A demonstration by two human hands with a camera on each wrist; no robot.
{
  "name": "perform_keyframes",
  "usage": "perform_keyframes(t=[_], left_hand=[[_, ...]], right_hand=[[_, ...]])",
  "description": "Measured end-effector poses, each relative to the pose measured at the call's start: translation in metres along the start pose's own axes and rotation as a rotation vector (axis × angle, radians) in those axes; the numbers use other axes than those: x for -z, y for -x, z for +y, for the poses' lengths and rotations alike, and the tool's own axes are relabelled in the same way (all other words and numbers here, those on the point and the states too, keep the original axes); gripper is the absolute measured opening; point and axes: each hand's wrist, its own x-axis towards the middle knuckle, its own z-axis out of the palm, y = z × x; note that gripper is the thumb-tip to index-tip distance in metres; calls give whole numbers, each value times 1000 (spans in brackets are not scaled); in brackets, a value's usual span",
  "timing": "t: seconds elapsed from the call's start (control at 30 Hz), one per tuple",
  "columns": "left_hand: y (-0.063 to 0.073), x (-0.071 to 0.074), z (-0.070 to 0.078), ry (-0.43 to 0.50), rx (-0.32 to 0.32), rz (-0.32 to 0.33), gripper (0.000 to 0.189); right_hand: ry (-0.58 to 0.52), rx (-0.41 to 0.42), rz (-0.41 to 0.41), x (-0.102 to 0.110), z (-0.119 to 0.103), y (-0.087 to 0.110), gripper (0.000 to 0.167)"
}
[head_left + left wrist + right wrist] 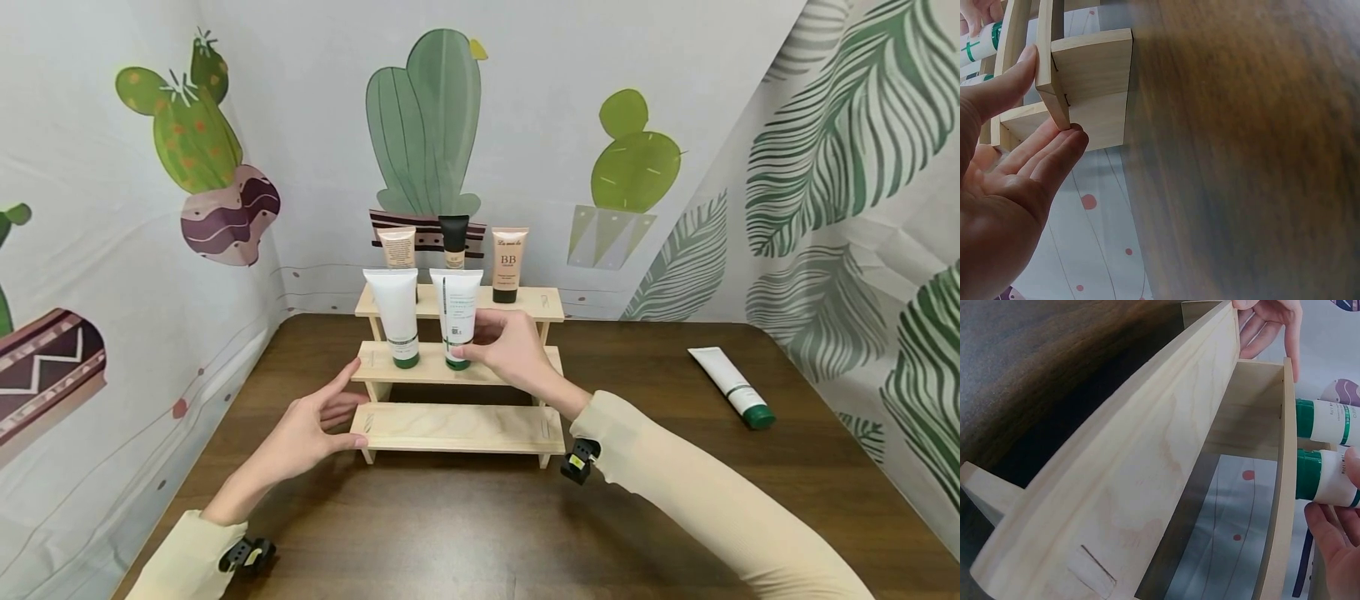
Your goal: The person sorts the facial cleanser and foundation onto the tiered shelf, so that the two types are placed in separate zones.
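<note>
My right hand [513, 346] holds a white squeeze tube [459, 304] near its green cap, thumb in front and fingers at the side. The tube stands cap down on the middle shelf of a three-tier wooden display rack [457, 427]. Beside it on the left, another white tube [395, 308] stands upright on its green cap [1304, 419]. My left hand [303, 433] grips the left end of the bottom shelf between thumb [1013, 87] and fingers. Its index finger reaches up to the end of the middle shelf.
On the top shelf stand a beige tube [397, 244], a black-topped tube [453, 233] and a BB cream tube [510, 262]. A third white tube [727, 383] lies on the brown table [645, 375] at the right. A cactus-print cloth [322, 150] hangs behind.
</note>
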Motion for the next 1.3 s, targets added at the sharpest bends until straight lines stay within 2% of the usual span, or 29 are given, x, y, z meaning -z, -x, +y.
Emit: perform_keyframes(t=[0.37,0.97,1.17,1.3], left_hand=[[1,-1,2,-9,1,0,114],[0,0,3,10,-7,-5,113],[0,-1,1,23,-7,-9,113],[0,-1,0,24,-9,-9,113]], right_hand=[[-34,-29,-12,1,-1,2,43],[-24,-14,-6,3,-2,2,42],[-46,-38,-19,4,-1,7,46],[-74,-24,-26,8,0,12,44]])
